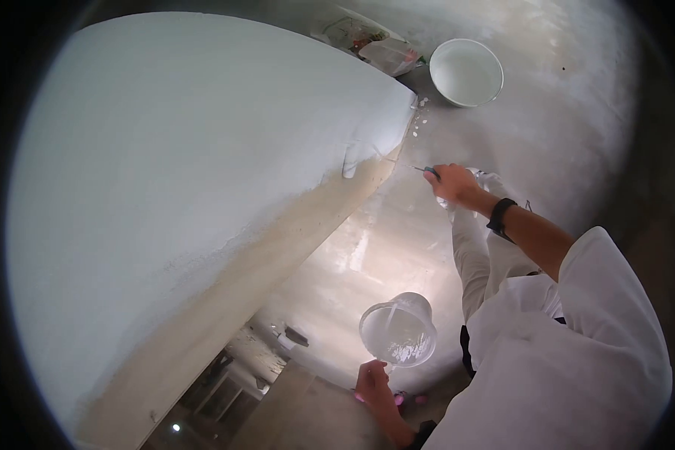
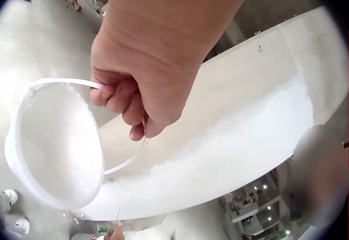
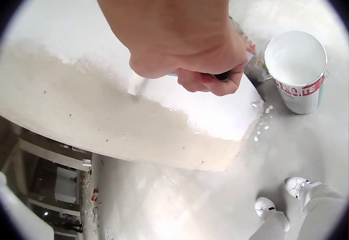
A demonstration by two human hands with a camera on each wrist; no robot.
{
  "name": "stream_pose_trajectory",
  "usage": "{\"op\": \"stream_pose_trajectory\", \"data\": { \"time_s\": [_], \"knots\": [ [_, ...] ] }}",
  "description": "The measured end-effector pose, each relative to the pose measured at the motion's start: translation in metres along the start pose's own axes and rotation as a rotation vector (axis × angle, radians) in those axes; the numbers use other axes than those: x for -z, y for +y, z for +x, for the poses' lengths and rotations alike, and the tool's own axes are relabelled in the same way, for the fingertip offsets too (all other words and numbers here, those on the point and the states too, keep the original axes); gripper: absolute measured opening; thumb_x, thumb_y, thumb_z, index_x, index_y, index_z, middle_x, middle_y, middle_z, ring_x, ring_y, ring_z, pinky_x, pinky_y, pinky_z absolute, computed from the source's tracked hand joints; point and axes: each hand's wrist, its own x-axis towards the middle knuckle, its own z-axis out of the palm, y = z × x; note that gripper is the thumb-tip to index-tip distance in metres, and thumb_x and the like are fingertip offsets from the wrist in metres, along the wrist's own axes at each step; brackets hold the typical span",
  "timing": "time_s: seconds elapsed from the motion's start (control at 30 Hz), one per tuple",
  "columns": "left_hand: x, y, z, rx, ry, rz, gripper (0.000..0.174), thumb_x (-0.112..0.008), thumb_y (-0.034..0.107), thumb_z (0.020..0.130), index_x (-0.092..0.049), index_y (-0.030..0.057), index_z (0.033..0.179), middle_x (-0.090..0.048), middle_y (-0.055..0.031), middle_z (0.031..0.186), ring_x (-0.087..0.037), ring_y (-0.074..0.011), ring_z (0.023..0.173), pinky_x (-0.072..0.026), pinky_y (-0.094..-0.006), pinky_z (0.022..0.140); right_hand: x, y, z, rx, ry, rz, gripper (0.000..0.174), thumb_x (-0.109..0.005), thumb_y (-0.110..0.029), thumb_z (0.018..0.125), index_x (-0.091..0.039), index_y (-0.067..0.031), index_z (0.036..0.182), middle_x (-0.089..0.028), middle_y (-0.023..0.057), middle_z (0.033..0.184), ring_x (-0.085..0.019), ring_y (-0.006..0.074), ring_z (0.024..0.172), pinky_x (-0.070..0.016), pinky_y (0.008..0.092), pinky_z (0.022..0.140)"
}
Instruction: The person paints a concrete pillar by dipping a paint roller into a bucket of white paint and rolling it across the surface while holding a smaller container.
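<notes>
My right hand (image 1: 455, 184) grips the dark handle of a paint roller, its fingers curled round it. The white roller sleeve (image 1: 349, 160) lies against the wall (image 1: 172, 135), at the border between white paint and a bare beige strip (image 1: 277, 225). In the right wrist view the forearm and hand (image 3: 191, 54) hide much of the roller. Lower down, my left hand (image 1: 373, 381) holds the thin white bail of a small white bucket (image 2: 15, 147), with fingers hooked round it. The bucket hangs tilted, and white paint coats its inside.
A larger white paint bucket (image 3: 299, 97) with a red label stands on the floor near the wall's end. Beside it lies a clear plastic bag (image 1: 388, 55). White paint drips (image 3: 260, 125) spot the floor. My white shoes (image 3: 265, 207) stand close by.
</notes>
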Motion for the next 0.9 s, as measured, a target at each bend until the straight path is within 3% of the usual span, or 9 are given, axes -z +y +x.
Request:
{"op": "stream_pose_trajectory", "data": {
  "time_s": [0.13, 0.27, 0.37, 0.57, 0.67, 0.8, 0.83, 0.9],
  "knots": [
    [0.005, 0.003, -0.021, 0.02, 0.09, 0.014, 0.018, -0.059, 0.016, 0.092, -0.063, 0.0022, 0.081, -0.046, 0.0022, 0.059, -0.041, -0.0048, 0.054, -0.029, -0.0224, 0.048, -0.005, 0.014, 0.009, -0.098, 0.073, -0.006, 0.049, -0.044, -0.045, 0.095, -0.071, -0.0052, 0.094, -0.069, 0.0223, 0.088, -0.065, 0.0423, 0.087, -0.0517, 0.0507, 0.08],
    [-0.006, 0.011, -0.018, 0.068, 0.15, -0.064, 0.017, -0.058, 0.013, 0.092, -0.062, 0.0023, 0.079, -0.044, 0.0028, 0.059, -0.038, -0.0045, 0.052, -0.0264, -0.0215, 0.047, 0.006, 0.015, 0.005, -0.047, 0.071, 0.057, 0.051, -0.046, -0.048, 0.095, -0.07, -0.0035, 0.086, -0.068, 0.0226, 0.088, -0.064, 0.0422, 0.088, -0.0505, 0.05, 0.081],
    [-0.002, 0.012, -0.026, -0.083, 0.096, -0.232, 0.014, -0.057, 0.01, 0.092, -0.061, 0.0018, 0.081, -0.043, 0.0031, 0.059, -0.036, -0.0041, 0.052, -0.0248, -0.021, 0.047, 0.029, 0.004, -0.009, -0.037, 0.071, 0.084, 0.05, -0.045, -0.046, 0.095, -0.07, -0.0041, 0.084, -0.068, 0.0223, 0.087, -0.063, 0.0431, 0.087, -0.0503, 0.0504, 0.081],
    [-0.003, 0.027, -0.023, -0.124, 0.108, -0.318, 0.017, -0.059, 0.013, 0.094, -0.061, 0.0013, 0.081, -0.046, 0.0027, 0.061, -0.037, -0.0044, 0.052, -0.0256, -0.022, 0.047, 0.083, -0.029, -0.012, 0.146, 0.106, 0.124, 0.051, -0.045, -0.046, 0.095, -0.068, -0.0019, 0.083, -0.066, 0.0243, 0.081, -0.062, 0.0443, 0.082, -0.0485, 0.0506, 0.078],
    [-0.002, 0.025, -0.022, -0.16, 0.093, -0.349, 0.019, -0.06, 0.014, 0.094, -0.062, 0.0009, 0.081, -0.049, 0.0021, 0.063, -0.038, -0.0046, 0.053, -0.0262, -0.0223, 0.047, 0.119, -0.062, -0.034, 0.218, 0.055, 0.157, 0.053, -0.043, -0.049, 0.095, -0.07, -0.005, 0.087, -0.068, 0.0217, 0.084, -0.065, 0.041, 0.084, -0.0498, 0.0489, 0.078],
    [-0.003, 0.02, -0.022, -0.224, 0.117, -0.33, 0.019, -0.059, 0.015, 0.094, -0.062, 0.0002, 0.082, -0.05, 0.0014, 0.063, -0.038, -0.0047, 0.052, -0.0262, -0.0225, 0.047, 0.163, -0.116, -0.07, 0.346, 0.045, 0.314, 0.054, -0.043, -0.049, 0.097, -0.066, -0.0025, 0.082, -0.064, 0.019, 0.072, -0.062, 0.0376, 0.071, -0.0472, 0.0468, 0.069],
    [-0.004, 0.019, -0.023, -0.235, 0.13, -0.325, 0.019, -0.059, 0.014, 0.094, -0.062, 0.0001, 0.082, -0.05, 0.0016, 0.063, -0.038, -0.0046, 0.052, -0.0261, -0.0226, 0.047, 0.171, -0.128, -0.075, 0.41, 0.053, 0.386, 0.055, -0.044, -0.049, 0.098, -0.063, -0.0011, 0.079, -0.06, 0.0163, 0.065, -0.056, 0.0335, 0.063, -0.0446, 0.044, 0.064],
    [-0.007, 0.018, -0.027, -0.259, 0.157, -0.314, 0.019, -0.059, 0.014, 0.094, -0.063, 0.0, 0.083, -0.049, 0.0018, 0.062, -0.038, -0.0046, 0.052, -0.026, -0.0227, 0.047, 0.192, -0.151, -0.086, 0.498, 0.071, 0.429, 0.054, -0.044, -0.048, 0.098, -0.06, -0.0005, 0.077, -0.057, 0.0154, 0.062, -0.053, 0.0313, 0.06, -0.0429, 0.043, 0.062]
  ]
}}
